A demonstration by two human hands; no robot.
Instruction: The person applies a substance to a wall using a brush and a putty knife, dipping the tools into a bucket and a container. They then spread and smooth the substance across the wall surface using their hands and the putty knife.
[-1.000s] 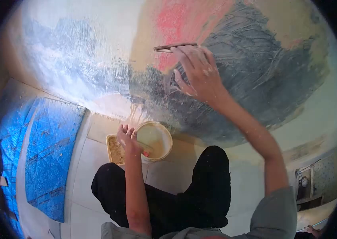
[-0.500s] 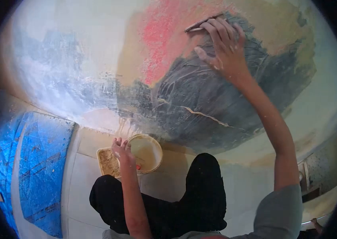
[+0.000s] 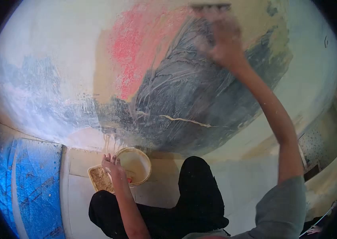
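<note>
My right hand (image 3: 220, 38), blurred by motion, grips a thin dark scraper (image 3: 211, 6) by its flat side and holds it against the painted wall (image 3: 184, 87). The blade lies nearly level at the top of the view, above the dark grey patch and right of the pink-red patch. My left hand (image 3: 114, 165) hangs low with its fingers loosely apart, and nothing shows in it. Behind it stands a round bucket (image 3: 147, 163) of cloudy, tan liquid. A small rectangular tub (image 3: 98, 179) of brown, crumbly material sits beside the bucket, partly covered by that hand.
A pale crack (image 3: 186, 120) crosses the lower grey area. Blue sheeting (image 3: 39, 183) covers a surface on the left. My black-trousered knees (image 3: 195, 171) are bent before the wall. At bottom right, what looks like another person's hand (image 3: 315, 230) shows near a thin rod.
My right hand has swept the scraper up and rightward across the wall, and its blade has turned from slanted to nearly level. The view has shifted; my left hand stays by the bucket.
</note>
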